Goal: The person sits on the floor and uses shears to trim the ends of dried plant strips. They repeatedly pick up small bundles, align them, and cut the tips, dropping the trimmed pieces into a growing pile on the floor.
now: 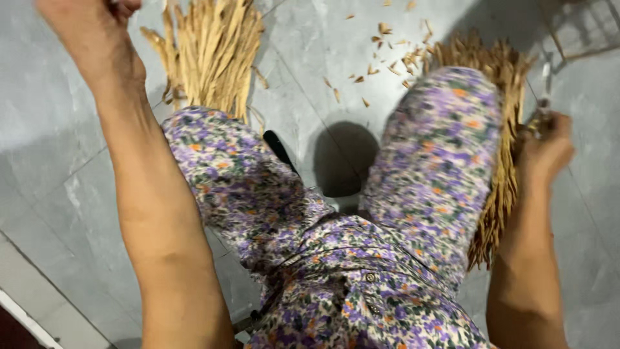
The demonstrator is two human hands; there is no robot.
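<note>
While the left hand (97,32) rises beside one straw bundle (210,55), fingers mostly out of frame so their state cannot be told, the right hand (546,152) curls around something thin and metallic at a second bundle (500,155) by the right knee. Good practice would be a firm hold near the strand ends. Clippings (387,61) litter the grey tiled floor (51,181).

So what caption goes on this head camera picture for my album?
Seated in floral clothes, a person reaches the left hand and right hand to two straw bundles on a grey floor.
</note>
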